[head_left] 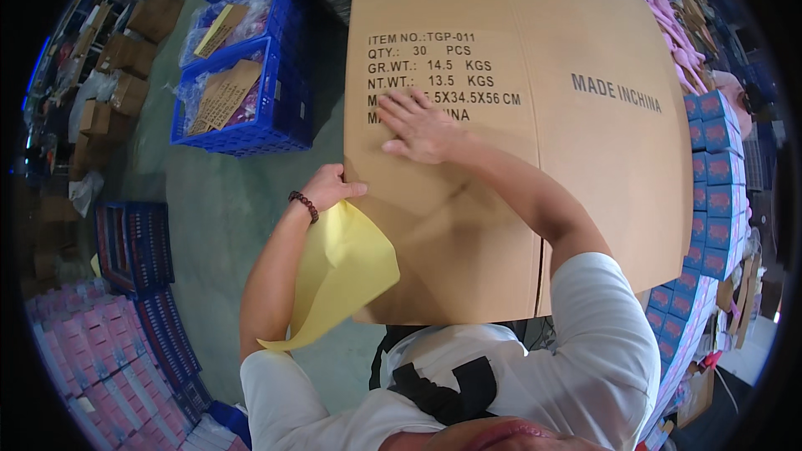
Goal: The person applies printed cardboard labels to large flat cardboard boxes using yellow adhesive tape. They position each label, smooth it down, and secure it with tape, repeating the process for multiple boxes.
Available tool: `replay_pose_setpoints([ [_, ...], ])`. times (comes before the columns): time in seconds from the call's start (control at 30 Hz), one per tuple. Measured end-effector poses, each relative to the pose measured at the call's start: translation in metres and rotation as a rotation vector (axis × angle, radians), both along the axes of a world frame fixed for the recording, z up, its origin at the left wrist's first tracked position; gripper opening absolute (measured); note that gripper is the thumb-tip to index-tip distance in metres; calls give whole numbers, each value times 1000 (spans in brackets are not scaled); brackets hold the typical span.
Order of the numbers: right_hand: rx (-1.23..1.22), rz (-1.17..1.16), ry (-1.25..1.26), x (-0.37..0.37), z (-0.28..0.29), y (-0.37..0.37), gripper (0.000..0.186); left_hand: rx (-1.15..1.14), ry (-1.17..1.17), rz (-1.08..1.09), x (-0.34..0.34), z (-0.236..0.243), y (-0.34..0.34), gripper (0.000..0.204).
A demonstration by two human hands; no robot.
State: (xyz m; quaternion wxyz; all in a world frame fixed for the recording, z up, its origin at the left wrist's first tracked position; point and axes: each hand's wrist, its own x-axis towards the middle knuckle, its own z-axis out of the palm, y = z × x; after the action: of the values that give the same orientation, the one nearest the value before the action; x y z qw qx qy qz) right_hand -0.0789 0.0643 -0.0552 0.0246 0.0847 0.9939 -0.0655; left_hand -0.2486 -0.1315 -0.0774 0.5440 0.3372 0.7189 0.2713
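Note:
A large flattened brown cardboard carton (pixel 451 225) with black printing lies in front of me, a fold line running down its middle. My right hand (pixel 422 128) rests palm down on its left panel, fingers spread across the lower printed lines. At the carton's left edge is my left hand (pixel 332 187), a dark beaded bracelet at its wrist. Its thumb lies on the cardboard while the other fingers curl out of sight. A yellow sheet (pixel 347 263) hangs from this hand, bent and partly over the carton's near left corner.
Blue crates (pixel 242 104) with plastic-wrapped goods and cardboard pieces stand on the floor at the far left. Pink boxes (pixel 109 355) are stacked at the near left beside dark blue crates (pixel 134 246). Blue boxes (pixel 717 200) pile up along the carton's right side.

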Motion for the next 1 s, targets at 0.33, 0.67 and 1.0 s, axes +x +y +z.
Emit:
replay_pose_setpoints([
  [0.33, 173, -602, 71, 143, 14, 66, 65, -16, 86, -45, 3, 10, 0, 41],
  [0.67, -138, 127, -126, 4, 22, -84, 58, 131, 339, 161, -28, 47, -15, 50],
  [1.0, -1671, -125, 323, 112, 99, -121, 96, 827, 296, 191, 60, 186, 32, 21],
])
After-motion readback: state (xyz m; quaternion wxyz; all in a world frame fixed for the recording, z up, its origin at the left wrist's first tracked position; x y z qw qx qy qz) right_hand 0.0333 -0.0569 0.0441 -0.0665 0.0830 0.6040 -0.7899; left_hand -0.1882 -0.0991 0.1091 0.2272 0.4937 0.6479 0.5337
